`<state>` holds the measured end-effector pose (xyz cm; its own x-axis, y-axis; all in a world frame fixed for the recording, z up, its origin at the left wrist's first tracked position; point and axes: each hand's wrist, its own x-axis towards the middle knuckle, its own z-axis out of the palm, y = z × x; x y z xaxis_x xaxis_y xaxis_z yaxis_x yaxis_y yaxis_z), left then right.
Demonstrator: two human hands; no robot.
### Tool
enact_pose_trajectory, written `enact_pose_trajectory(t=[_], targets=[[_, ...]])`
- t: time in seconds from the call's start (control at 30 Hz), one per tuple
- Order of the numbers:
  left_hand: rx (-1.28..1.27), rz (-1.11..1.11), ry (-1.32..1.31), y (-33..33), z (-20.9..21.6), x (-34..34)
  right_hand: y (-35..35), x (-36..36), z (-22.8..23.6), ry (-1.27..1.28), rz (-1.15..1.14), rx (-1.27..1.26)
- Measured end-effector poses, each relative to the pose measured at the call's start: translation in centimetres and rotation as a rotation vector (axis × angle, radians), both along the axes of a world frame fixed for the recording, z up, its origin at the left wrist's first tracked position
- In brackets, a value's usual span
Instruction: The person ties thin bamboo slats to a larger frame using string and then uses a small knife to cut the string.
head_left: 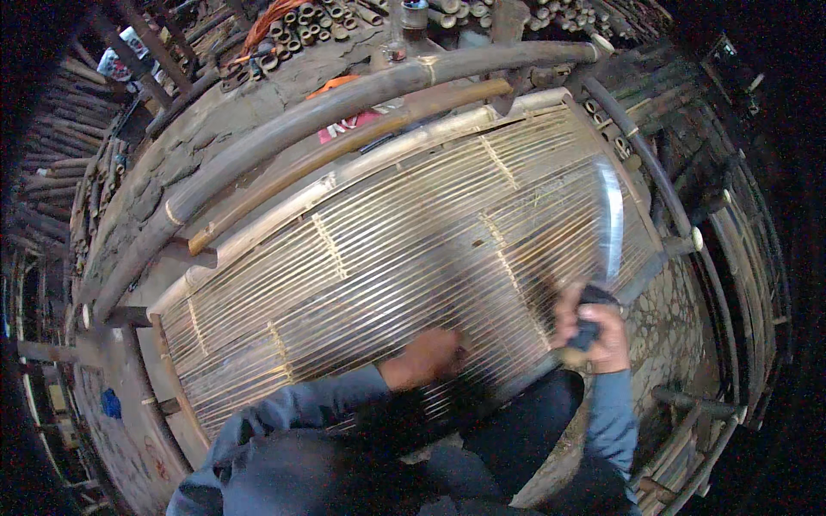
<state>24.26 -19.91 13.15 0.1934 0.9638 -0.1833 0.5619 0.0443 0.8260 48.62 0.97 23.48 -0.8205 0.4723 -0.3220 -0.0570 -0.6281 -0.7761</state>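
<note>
My right hand (pixel 609 344) is closed around the black handle of a large knife (pixel 610 228), over the right part of a slatted bamboo bench (pixel 404 232). The knife's long, broad, shiny blade points away from me and is slightly smeared by motion. Over the near middle of the slats, my left hand (pixel 426 357) is curled closed; whatever its fingers may hold is hidden and blurred. Thin pale strips run lengthwise along the bench, bound crosswise with woven ties. My legs in dark trousers are at the near edge.
A thick bamboo rail (pixel 344 99) curves along the bench's far side, with a thinner brown pole (pixel 361 155) below it. Cut bamboo tubes (pixel 314 26) are stacked at the back. A side rail (pixel 641 146) bounds the right end. Stony ground (pixel 675 335) lies beyond my right arm.
</note>
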Motion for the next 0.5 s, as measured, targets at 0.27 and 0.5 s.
enact_pose_trajectory(t=[0.27, 0.5], targets=[[0.35, 0.337, 0.179, -1.5, 6.2, -9.9, 13.7, 25.1, 2.0, -0.574, -0.741, 0.349], [0.424, 0.577, 0.072, -4.8, 3.6, -13.4, 18.3, 46.2, -0.2, -0.835, -0.928, 0.578]])
